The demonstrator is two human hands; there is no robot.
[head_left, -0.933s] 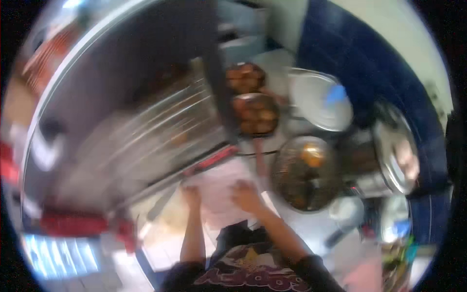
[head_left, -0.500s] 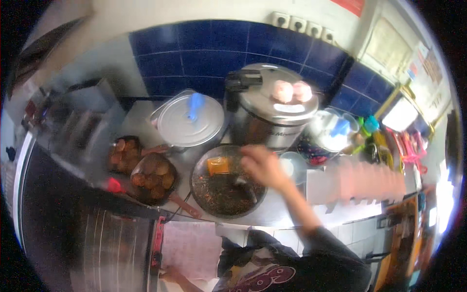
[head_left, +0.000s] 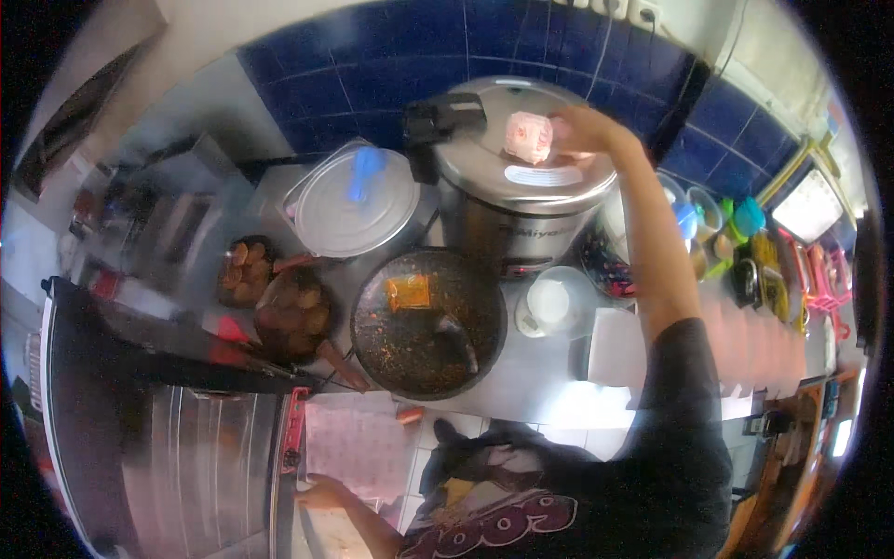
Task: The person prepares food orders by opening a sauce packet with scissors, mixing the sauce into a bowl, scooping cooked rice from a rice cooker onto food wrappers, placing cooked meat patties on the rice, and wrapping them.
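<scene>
My right hand (head_left: 589, 132) is over the silver lid of a large cooker (head_left: 535, 228), its fingers closed around a pink-and-white wrapped bundle they mostly hide. A matching bundle (head_left: 528, 138) rests on the lid just left of it. Low in the view, my left hand (head_left: 326, 494) has its fingers bent at the edge of a pale flat surface; what they grip is unclear. Between the hands sits a wide dark pan (head_left: 410, 354) with oily residue, an orange packet (head_left: 408, 292) and a dark utensil (head_left: 458, 340) in it.
Left of the pan are two dark handled pans (head_left: 293, 317) (head_left: 244, 265) of browned pieces. Behind stands a lidded pot (head_left: 349, 210) with something blue on top. To the right are a clear bowl (head_left: 559, 303) and a row of stacked pale boxes (head_left: 754, 349).
My right hand has moved from above the dark pan up and away to the cooker lid, onto the right-hand bundle. The view has shifted. My left hand stays low.
</scene>
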